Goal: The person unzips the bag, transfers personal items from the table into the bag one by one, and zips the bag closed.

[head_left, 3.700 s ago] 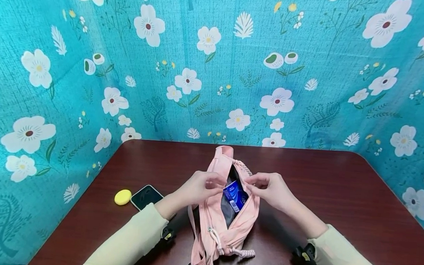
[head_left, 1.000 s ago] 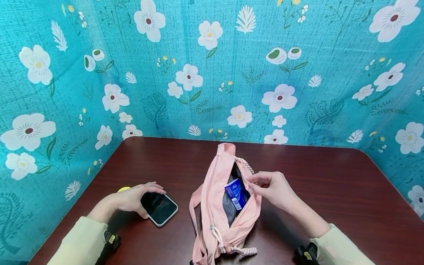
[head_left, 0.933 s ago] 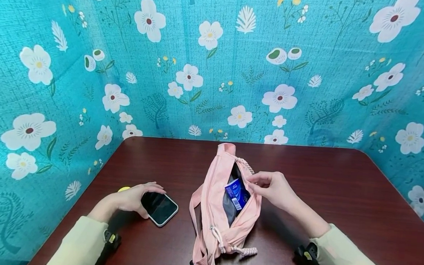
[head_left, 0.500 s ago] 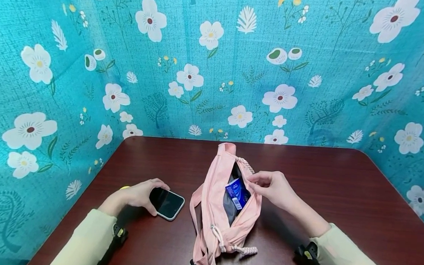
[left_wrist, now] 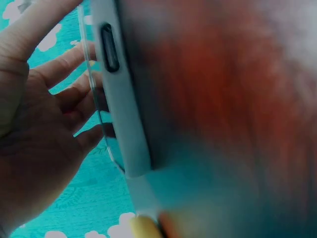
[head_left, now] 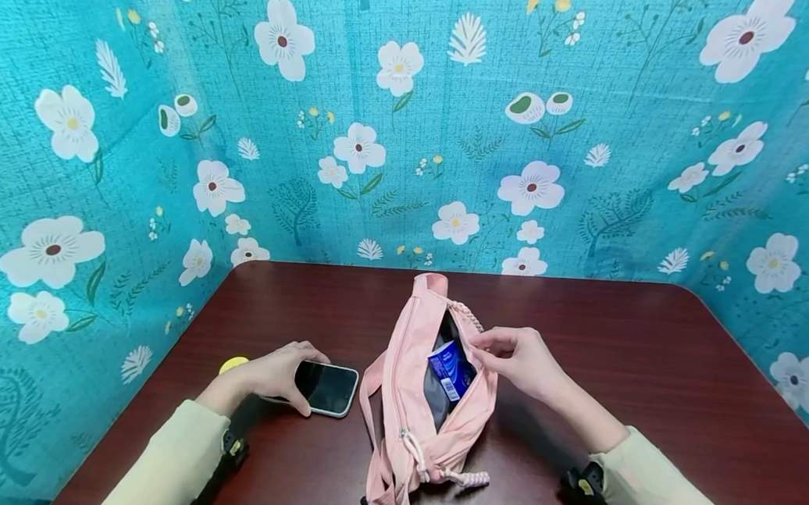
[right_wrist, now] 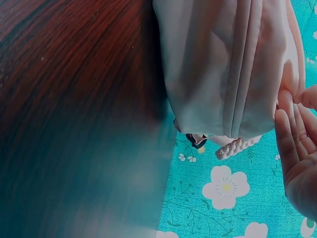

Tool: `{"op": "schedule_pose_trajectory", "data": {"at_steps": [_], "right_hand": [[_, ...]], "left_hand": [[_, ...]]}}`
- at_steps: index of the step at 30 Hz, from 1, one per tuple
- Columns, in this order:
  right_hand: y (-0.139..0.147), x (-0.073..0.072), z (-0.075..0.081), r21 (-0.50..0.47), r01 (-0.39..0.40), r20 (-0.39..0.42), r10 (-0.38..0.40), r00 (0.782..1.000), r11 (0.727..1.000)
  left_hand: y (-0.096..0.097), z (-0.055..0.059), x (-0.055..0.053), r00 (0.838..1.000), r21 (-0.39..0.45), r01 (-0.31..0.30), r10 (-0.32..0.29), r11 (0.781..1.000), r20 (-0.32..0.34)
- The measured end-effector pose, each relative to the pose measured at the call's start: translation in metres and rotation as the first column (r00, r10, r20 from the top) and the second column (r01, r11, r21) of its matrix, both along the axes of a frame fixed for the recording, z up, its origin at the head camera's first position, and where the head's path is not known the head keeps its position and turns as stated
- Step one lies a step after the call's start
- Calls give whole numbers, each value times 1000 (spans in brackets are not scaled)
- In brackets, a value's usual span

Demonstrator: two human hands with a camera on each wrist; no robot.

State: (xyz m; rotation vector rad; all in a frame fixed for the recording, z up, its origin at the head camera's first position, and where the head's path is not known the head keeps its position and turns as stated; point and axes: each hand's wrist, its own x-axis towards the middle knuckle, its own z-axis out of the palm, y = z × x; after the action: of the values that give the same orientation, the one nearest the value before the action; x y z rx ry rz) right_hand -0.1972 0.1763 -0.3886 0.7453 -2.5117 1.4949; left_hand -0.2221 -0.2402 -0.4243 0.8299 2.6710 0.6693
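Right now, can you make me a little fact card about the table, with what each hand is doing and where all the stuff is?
Left hand: the left hand grips the phone
Right hand: the right hand pinches the open edge of the pink bag
Phone: dark screen up, left of the bag
Bag: on the brown table, pocket open
Inside the pocket: a blue packet
Yellow round thing: the yellow thing is partly hidden behind the left hand
Background: blue flowery cloth
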Motion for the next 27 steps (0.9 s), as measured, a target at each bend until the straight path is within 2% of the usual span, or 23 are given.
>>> {"op": "schedule_pose_trajectory", "data": {"at_steps": [7, 9, 12, 14, 17, 27], "right_hand": [[-1, -2, 0, 13, 9, 3, -9, 1000, 1000], [-1, -2, 0, 15, 10, 5, -10, 1000, 1000], [0, -2, -1, 18, 13, 12, -13, 1000, 1000], [0, -2, -1, 21, 15, 16, -16, 1000, 1000], [0, -3, -2, 25, 18, 17, -18, 1000, 1000], [-2, -2, 0, 32, 20, 8, -20, 1000, 999]], "left_hand": [[2, -3, -4, 999, 15, 17, -16, 1000, -35], [2, -1, -4, 1000, 16, 14, -14, 1000, -19], [0, 2, -5, 999, 66, 0, -2, 998, 33], [-2, 6, -5, 997, 117, -12, 4, 993, 75], [-5, 14, -5, 995, 174, -6, -11, 985, 99], [-8, 38, 3, 987, 176, 56, -81, 983, 142]]}}
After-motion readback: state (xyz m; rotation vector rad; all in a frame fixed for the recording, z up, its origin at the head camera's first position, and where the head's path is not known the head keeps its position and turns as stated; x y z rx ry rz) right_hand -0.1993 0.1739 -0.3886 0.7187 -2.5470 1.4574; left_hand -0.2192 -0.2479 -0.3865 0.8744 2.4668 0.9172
